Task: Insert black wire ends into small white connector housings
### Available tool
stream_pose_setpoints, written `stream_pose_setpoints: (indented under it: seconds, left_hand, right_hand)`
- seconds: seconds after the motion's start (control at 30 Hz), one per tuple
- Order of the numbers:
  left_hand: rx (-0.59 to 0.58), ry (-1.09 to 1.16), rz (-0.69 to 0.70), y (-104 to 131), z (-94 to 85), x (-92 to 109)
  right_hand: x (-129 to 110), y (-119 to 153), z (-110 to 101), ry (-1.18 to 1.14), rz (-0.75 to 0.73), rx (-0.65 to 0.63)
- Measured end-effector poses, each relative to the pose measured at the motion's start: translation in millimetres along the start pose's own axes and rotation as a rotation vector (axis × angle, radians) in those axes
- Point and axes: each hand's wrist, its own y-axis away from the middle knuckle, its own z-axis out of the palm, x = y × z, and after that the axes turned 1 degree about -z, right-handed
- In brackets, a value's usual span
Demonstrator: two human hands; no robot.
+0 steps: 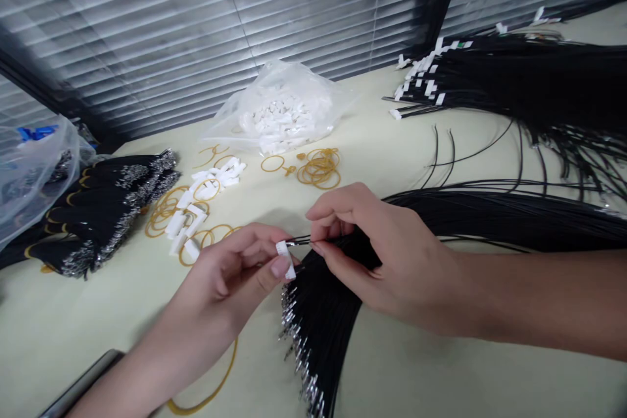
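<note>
Between the thumb and fingers of my left hand (230, 274) is a small white connector housing (286, 260). My right hand (377, 248) pinches thin black wires (304, 240) close to their metal-tipped ends, which meet the upper part of the housing. How deep the tips sit in it I cannot tell. Below both hands a thick bundle of black wires (323, 320) fans out on the table, its silver crimped terminals (298, 346) facing left. Past my right hand the bundle runs on to the right.
Loose white housings (189, 215) and yellow rubber bands (318, 168) lie behind my hands. A clear bag (289, 111) of white housings stands by the blinds (196, 26). Banded wire bundles (108, 209) lie left, wires with white connectors (514, 78) right. A dark flat object (83, 384) is front left.
</note>
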Motion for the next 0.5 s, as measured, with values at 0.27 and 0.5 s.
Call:
stream_pose_setpoints:
  seconds: [0.27,0.5]
  left_hand:
    - [-0.015,0.014,-0.02,1.1,0.6,-0.7]
    - [0.014,0.002,-0.008,-1.0,0.6,0.2]
  right_hand:
    - [-1.4,0.3,0.5,-0.019,-0.01,0.018]
    - [-1.0,2.0,0.7,0.036,-0.02,0.04]
